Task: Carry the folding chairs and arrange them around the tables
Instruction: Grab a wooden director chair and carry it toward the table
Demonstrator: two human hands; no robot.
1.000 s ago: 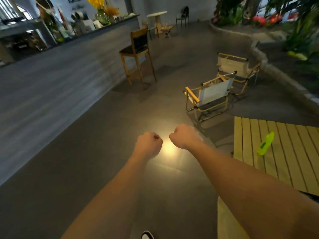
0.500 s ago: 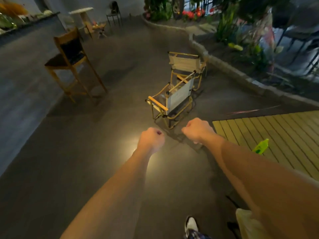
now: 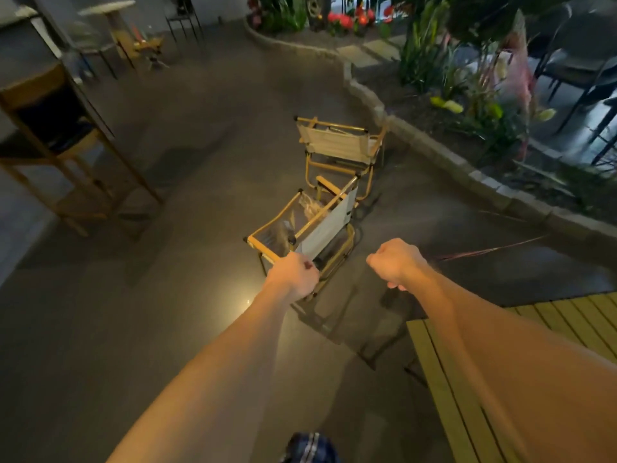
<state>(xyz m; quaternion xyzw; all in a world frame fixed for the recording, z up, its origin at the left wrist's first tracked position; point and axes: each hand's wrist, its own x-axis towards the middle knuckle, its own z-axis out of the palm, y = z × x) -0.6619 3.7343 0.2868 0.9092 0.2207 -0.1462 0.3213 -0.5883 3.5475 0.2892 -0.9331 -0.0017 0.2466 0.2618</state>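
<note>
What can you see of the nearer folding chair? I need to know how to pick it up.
The nearer folding chair stands unfolded on the dark floor, its pale fabric back turned toward the slatted table. The frame looks like yellowish metal tubing with wooden armrests and dark end caps. It sits just in front of the second folding chair. The left hand, fingers curled, overlaps its near armrest end; whether it actually touches cannot be told. The right hand is a fist, clear of it.
</note>
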